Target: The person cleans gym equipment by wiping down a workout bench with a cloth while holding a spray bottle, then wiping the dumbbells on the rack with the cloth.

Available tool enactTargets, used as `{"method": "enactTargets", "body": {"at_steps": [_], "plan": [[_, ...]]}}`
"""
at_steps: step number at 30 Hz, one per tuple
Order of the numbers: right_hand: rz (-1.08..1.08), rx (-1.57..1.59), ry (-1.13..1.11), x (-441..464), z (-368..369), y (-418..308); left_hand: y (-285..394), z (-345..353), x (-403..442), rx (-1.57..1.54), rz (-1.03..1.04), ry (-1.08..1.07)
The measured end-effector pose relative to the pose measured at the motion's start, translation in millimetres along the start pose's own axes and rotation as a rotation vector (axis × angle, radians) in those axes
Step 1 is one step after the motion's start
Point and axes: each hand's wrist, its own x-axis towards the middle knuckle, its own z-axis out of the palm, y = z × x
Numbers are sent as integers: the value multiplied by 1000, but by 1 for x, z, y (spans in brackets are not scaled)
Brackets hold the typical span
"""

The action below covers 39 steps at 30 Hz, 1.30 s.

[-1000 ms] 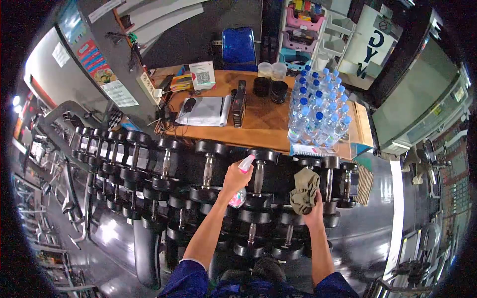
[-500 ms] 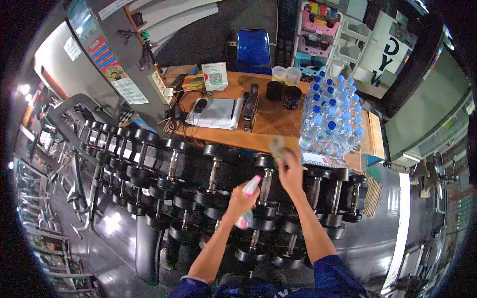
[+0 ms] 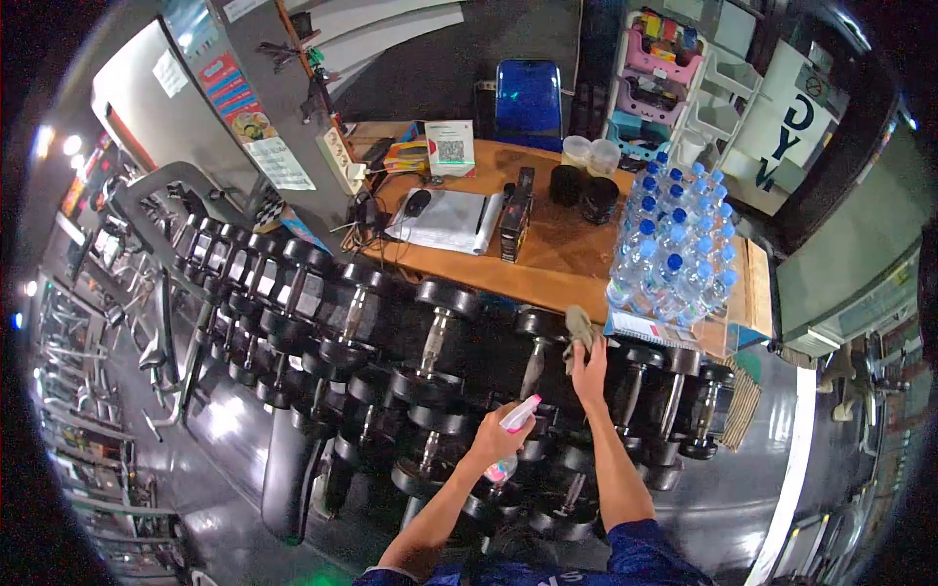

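In my left hand [image 3: 499,439] is a spray bottle [image 3: 522,413] with a pink and white trigger head. Its clear lower body shows beneath my fingers, above the dumbbell rack. My right hand [image 3: 589,375] grips a greyish-green cloth [image 3: 580,330], which hangs bunched from the fingertips. The cloth is beside the upper head of a black dumbbell [image 3: 533,366] with a metal handle; whether they touch I cannot tell. Another dumbbell [image 3: 434,342] lies to the left of both hands.
Behind the rack stands a wooden desk [image 3: 562,278] with a black box [image 3: 516,217], papers [image 3: 442,221] and dark jars [image 3: 598,199]. Many capped water bottles [image 3: 674,249] crowd its right end. A padded bench [image 3: 291,479] is at lower left. A blue chair [image 3: 529,98] stands behind.
My right hand has brought the cloth down from the desk's edge to beside the dumbbell head. My left hand has lowered with the spray bottle. The view has shifted a little.
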Motion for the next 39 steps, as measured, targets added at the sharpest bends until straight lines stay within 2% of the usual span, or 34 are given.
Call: {"method": "enactTargets", "body": {"at_steps": [2, 5, 8, 11, 14, 15, 17, 19, 22, 24, 26, 28, 29, 32, 33, 35, 37, 39], "plan": [[-68, -23, 42, 6, 4, 4, 1, 2, 0, -10, 0, 14], [-385, -289, -138, 43, 1, -34, 12, 2, -5, 21, -22, 25], [-516, -564, -406, 76, 23, -72, 13, 1, -4, 260, 154, 96], [-623, -851, -739, 90, 67, -77, 1, -1, -1, 131, 9, -7], [-669, -1174, -961, 84, 96, -95, 1, 1, -4, 130, 60, 23], [-668, -1233, -952, 83, 101, -96, -1, 3, -4, 156, 110, 39], [-615, -1057, -915, 86, 95, -91, -7, 3, -3, 212, 208, 73], [-555, -874, -876, 86, 77, -89, -5, 3, -5, 213, 132, 62], [-553, -523, -499, 73, 34, -80, 13, 3, -8, 238, 119, 111], [-359, -415, -391, 72, 7, -67, 14, 4, -10, 234, 157, 160], [-30, -224, -335, 76, 4, -13, 5, 7, -7, 199, 221, 201], [164, -268, -546, 100, -2, 34, 12, 4, -8, 195, 198, 169], [273, -156, -698, 111, -2, 52, 15, 2, -8, 193, 189, 152], [449, -324, -776, 130, 18, 86, 15, -3, -6, 264, 117, 61], [272, -260, -908, 139, 24, 84, 12, -2, -5, 244, 110, 52], [265, -369, -1063, 152, 27, 81, 1, 0, -3, 207, 94, 30], [263, -542, -1220, 166, 21, 24, 11, -3, -6, 204, 36, 11], [235, -507, -1332, 183, 13, 16, 17, -5, -6, 233, 38, 19]]}}
